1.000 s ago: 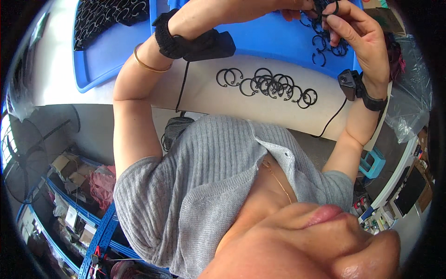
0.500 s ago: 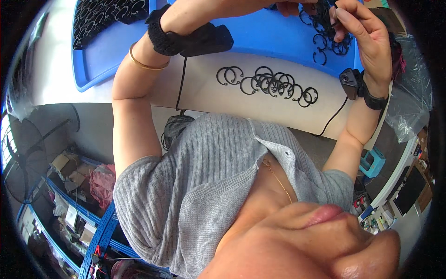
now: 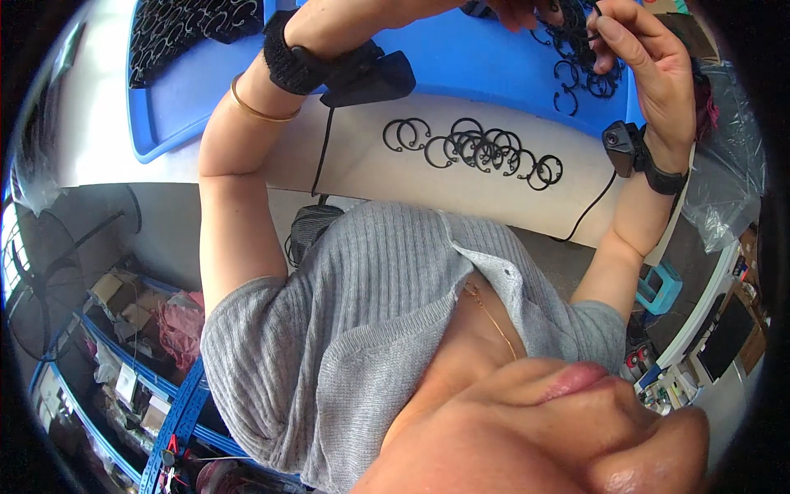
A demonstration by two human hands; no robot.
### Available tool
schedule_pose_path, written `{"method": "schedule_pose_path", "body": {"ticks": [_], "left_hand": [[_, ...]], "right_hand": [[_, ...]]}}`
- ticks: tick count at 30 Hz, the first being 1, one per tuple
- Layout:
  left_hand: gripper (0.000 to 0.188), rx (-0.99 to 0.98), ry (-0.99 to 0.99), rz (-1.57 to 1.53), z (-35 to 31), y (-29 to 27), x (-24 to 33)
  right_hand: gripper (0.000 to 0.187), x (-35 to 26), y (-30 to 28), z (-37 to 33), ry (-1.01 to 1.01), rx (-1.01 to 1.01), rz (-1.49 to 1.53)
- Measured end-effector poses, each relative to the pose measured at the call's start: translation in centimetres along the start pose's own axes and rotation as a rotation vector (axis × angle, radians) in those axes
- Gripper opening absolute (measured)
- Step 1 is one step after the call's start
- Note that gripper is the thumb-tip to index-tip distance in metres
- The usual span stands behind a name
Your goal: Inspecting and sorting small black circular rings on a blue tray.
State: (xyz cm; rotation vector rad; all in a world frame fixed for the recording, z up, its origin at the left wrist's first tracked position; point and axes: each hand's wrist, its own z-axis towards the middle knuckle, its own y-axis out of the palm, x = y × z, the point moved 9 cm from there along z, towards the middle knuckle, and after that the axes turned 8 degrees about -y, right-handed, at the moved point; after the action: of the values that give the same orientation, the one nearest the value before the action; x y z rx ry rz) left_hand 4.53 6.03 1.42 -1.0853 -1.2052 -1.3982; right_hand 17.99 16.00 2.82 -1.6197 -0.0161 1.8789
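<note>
Pinching a black circlip (image 3: 593, 36), R hand (image 3: 650, 62) is hovering over circlip pile (image 3: 604, 86) in blue tray (image 3: 461, 62); L hand (image 3: 518, 12) is showing partly, can't tell grip. Light pinch is prob. avoiding snags.

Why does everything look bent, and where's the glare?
Head view: a wide fisheye lens bows the long white tabletop; same view, right: crinkled clear plastic sheeting catches pale highlights; same view, top: the frame crops the bare left hand.

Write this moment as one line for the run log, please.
left hand: over tray, partly cut off | right hand: pinching black ring | table: loose rings
</note>
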Motion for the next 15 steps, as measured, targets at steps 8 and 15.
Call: {"method": "schedule_pose_path", "body": {"ticks": [8, 15], "left_hand": [[0.025, -0.078, -0.217, -0.198, -0.2, 1.1, -1.0], [0.031, -0.169, -0.025, -0.253, 0.6, 0.4, -2.1]], "right_hand": [[0.016, -0.9, 0.0, 0.2, -0.195, 0.042, 0.048], [0.022, -1.8, 0.8, 0.6, -0.177, 0.017, -0.010]]}}
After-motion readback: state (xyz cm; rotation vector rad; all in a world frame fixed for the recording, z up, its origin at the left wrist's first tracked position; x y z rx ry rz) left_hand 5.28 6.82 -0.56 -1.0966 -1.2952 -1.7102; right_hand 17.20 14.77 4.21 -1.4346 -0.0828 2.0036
